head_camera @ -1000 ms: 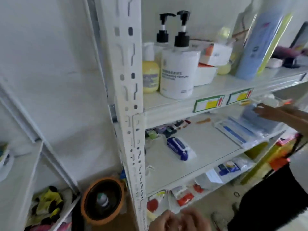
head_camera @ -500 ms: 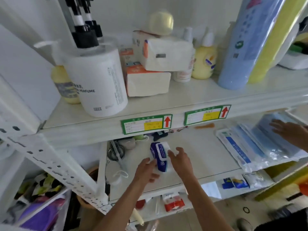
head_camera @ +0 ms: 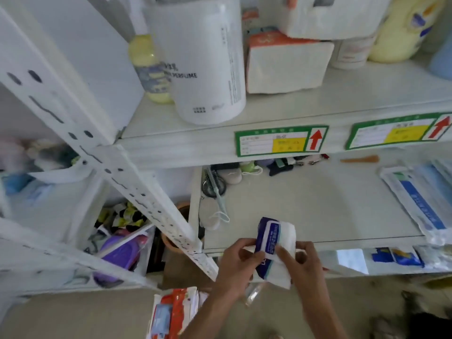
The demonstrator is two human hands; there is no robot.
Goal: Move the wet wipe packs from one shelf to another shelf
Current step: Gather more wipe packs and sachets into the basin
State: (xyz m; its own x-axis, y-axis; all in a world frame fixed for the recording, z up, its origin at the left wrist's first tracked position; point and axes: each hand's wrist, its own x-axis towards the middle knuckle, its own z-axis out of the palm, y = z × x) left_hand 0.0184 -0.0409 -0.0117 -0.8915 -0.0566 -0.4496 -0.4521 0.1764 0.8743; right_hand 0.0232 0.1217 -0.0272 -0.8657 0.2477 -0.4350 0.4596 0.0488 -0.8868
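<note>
Both hands grip one wet wipe pack (head_camera: 274,248), blue and white, held just off the front edge of the middle shelf (head_camera: 318,206). The left hand (head_camera: 236,265) closes on the pack's left side, thumb across the blue label, and the right hand (head_camera: 302,265) closes on its right side, thumb pressed on the white wrapper. The pack is tilted, its top end over the shelf lip and its lower end hanging below the edge between the two palms. On the middle shelf behind it lie a small brush (head_camera: 216,189) and a pale strap or loop (head_camera: 217,216) at the left, a heap of small dark and light items (head_camera: 269,166) at the back, an orange stick (head_camera: 359,159) farther right, and flat clear packets with a blue stripe (head_camera: 420,204) at the right edge. The upper shelf (head_camera: 342,104) carries a large white bottle (head_camera: 205,62), a yellow bottle (head_camera: 152,69) behind it, and white tissue packs (head_camera: 288,64) beside it. Two green-bordered labels with red arrows (head_camera: 281,140) are stuck on the upper shelf's front edge. A perforated white post (head_camera: 97,155) runs diagonally at the left. Below the hands, a red and white packet (head_camera: 173,314) lies on a lower level.
</note>
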